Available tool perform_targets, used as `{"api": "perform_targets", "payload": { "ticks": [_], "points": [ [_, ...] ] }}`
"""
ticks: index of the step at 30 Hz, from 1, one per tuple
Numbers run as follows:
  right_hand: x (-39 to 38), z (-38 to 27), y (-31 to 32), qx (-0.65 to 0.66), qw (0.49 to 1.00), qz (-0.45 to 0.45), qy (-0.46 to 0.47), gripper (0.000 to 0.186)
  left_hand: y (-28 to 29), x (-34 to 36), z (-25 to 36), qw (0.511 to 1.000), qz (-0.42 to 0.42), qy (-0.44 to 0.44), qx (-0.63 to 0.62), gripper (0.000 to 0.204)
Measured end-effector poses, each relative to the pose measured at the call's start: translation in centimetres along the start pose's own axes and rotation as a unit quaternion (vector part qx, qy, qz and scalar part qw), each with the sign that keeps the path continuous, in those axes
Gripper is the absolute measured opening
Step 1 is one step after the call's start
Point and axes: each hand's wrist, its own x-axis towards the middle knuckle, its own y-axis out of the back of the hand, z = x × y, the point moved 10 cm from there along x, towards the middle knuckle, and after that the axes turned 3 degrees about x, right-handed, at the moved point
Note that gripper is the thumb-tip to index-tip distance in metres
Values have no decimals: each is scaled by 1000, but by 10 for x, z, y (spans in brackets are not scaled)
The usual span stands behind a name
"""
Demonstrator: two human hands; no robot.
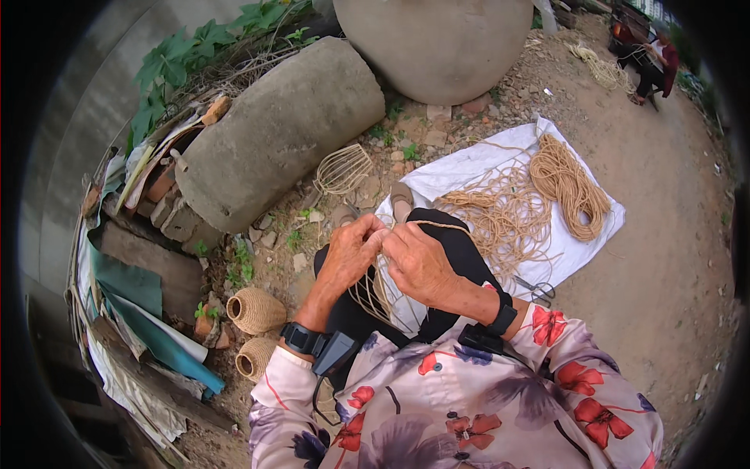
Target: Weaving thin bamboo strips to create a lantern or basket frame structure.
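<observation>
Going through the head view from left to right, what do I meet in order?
Teal sheet → upper woven pot → left hand → right hand → large coil of cord → seated person in the distance.

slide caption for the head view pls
Bare left hand and right hand meet at a thin tan cord above a pale openwork frame, beside a white sheet bearing a coiled tan hank.
</observation>
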Motion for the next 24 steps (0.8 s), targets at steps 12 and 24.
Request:
{"api": "perform_targets", "payload": {
  "ticks": [12, 24],
  "points": [
    [-69, 45, -32, 450, 817, -179, -314, 18, 2, -6, 1, 1000, -11, -12, -17, 25],
    [-85, 43, 50, 264, 871, -343, -232, 49, 1, -20, 17, 987, 117, -78, 80, 20]
  ]
}}
